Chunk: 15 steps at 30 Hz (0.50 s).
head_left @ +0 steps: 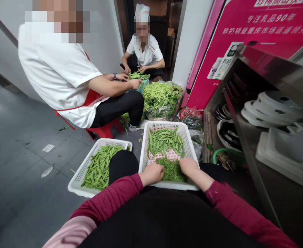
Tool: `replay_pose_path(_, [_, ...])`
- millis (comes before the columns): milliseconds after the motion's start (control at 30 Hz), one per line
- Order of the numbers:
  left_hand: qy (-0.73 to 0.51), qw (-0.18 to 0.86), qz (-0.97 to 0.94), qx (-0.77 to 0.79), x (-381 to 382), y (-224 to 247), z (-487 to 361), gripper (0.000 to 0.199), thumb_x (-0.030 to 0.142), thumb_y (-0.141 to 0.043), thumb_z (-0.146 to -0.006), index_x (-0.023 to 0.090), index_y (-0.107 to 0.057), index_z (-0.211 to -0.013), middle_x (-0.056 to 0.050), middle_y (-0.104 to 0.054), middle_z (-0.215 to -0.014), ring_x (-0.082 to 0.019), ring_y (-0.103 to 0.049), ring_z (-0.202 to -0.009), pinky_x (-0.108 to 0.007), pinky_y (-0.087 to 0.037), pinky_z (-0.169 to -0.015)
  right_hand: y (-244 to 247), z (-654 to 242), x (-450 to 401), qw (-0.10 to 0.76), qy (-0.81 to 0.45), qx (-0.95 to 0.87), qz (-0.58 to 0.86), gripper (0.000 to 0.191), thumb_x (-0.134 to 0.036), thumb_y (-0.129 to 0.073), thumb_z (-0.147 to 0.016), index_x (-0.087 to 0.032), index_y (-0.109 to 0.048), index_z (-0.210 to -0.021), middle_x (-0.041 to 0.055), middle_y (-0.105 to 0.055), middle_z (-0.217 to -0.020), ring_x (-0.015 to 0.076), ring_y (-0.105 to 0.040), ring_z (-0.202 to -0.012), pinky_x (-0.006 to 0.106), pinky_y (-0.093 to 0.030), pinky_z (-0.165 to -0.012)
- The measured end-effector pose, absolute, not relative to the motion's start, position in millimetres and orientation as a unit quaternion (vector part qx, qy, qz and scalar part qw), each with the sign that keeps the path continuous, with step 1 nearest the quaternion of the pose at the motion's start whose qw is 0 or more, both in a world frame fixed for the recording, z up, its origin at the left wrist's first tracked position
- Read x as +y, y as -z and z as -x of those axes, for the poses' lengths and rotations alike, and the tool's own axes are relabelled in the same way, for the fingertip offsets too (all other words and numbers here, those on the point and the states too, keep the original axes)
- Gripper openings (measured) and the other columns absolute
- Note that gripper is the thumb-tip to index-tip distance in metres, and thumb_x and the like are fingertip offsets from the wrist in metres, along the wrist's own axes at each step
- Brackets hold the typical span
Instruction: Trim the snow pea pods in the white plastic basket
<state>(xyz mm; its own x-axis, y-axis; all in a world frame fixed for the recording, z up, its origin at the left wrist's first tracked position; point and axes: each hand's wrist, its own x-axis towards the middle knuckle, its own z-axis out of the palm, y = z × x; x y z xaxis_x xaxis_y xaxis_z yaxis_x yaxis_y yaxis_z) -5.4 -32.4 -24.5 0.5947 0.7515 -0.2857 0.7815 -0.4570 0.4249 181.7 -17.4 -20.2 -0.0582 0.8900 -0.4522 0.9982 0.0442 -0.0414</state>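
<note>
A white plastic basket sits in front of me, at my lap. Whole green pea pods lie in its far half, and a heap of fine green trimmings fills the near end. My left hand is closed at the left side of that heap, just inside the rim. On the heap's right side my right hand is closed too, fingers curled inward. Whatever either hand pinches is too small or hidden to make out. By my left knee, a second white basket holds many flat green pods.
A co-worker on a red stool and another crouching person handle green stalks ahead. Beside them stands a big bag of leafy greens. Metal shelving with white dishes is close on my right, above a green-rimmed basket.
</note>
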Motion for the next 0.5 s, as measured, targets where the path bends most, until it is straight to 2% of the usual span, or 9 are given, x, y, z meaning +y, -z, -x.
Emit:
replay_pose_path(100, [-0.076, 0.279, -0.837, 0.465, -29, 21, 2, 0.030, 0.020, -0.038, -0.080, 0.017, -0.058, -0.102, -0.007, -0.063, -0.098, -0.018, -0.057, -0.091, -0.029, -0.042, -0.083, 2, -203, -23, 0.137, 0.177, 0.725, -0.651, 0.016, -0.017, -0.056, -0.066, -0.014, -0.065, -0.080, 0.0148, -0.065, -0.086, 0.0257, -0.061, -0.080, 0.031, -0.043, -0.064])
replay_pose_path(200, [-0.172, 0.308, -0.826, 0.439, -24, 12, -8, 0.038, 0.021, -0.039, -0.082, 0.017, -0.048, -0.118, -0.008, -0.057, -0.111, -0.017, -0.053, -0.099, -0.028, -0.039, -0.087, -18, -216, -35, 0.037, 0.249, 0.769, -0.587, 0.011, -0.024, -0.057, -0.066, -0.018, -0.063, -0.072, 0.0049, -0.063, -0.071, 0.0187, -0.058, -0.069, 0.025, -0.040, -0.060])
replay_pose_path(267, [-0.173, 0.363, -0.818, 0.412, -23, 4, -13, 0.033, 0.023, -0.039, -0.082, 0.016, -0.052, -0.111, -0.007, -0.060, -0.101, -0.015, -0.056, -0.089, -0.027, -0.042, -0.081, -28, -220, -43, -0.045, 0.316, 0.768, -0.555, 0.011, -0.027, -0.056, -0.067, -0.018, -0.061, -0.068, 0.0001, -0.059, -0.062, 0.0144, -0.054, -0.061, 0.022, -0.038, -0.056])
replay_pose_path(333, [-0.141, 0.441, -0.789, 0.404, -23, -4, -14, 0.027, 0.024, -0.038, -0.082, 0.015, -0.058, -0.097, -0.003, -0.061, -0.079, -0.012, -0.056, -0.067, -0.024, -0.045, -0.066, -34, -221, -49, -0.105, 0.372, 0.746, -0.542, 0.014, -0.029, -0.055, -0.068, -0.017, -0.060, -0.069, -0.0021, -0.056, -0.059, 0.0120, -0.050, -0.057, 0.021, -0.036, -0.053])
replay_pose_path(400, [-0.120, 0.523, -0.740, 0.405, -25, -13, -11, 0.025, 0.028, -0.038, -0.083, 0.013, -0.058, -0.087, 0.001, -0.053, -0.060, -0.008, -0.047, -0.048, -0.020, -0.041, -0.050, -36, -222, -52, -0.143, 0.413, 0.724, -0.534, 0.016, -0.031, -0.055, -0.069, -0.016, -0.060, -0.071, -0.0030, -0.055, -0.058, 0.0108, -0.048, -0.054, 0.021, -0.036, -0.053])
replay_pose_path(500, [-0.134, 0.625, -0.668, 0.381, -29, -24, -4, 0.028, 0.037, -0.040, -0.082, 0.013, -0.054, -0.080, 0.005, -0.044, -0.053, -0.005, -0.039, -0.040, -0.017, -0.034, -0.040, -33, -223, -54, -0.174, 0.425, 0.709, -0.535, 0.018, -0.033, -0.056, -0.069, -0.015, -0.061, -0.073, -0.0026, -0.057, -0.060, 0.0114, -0.050, -0.056, 0.022, -0.039, -0.056])
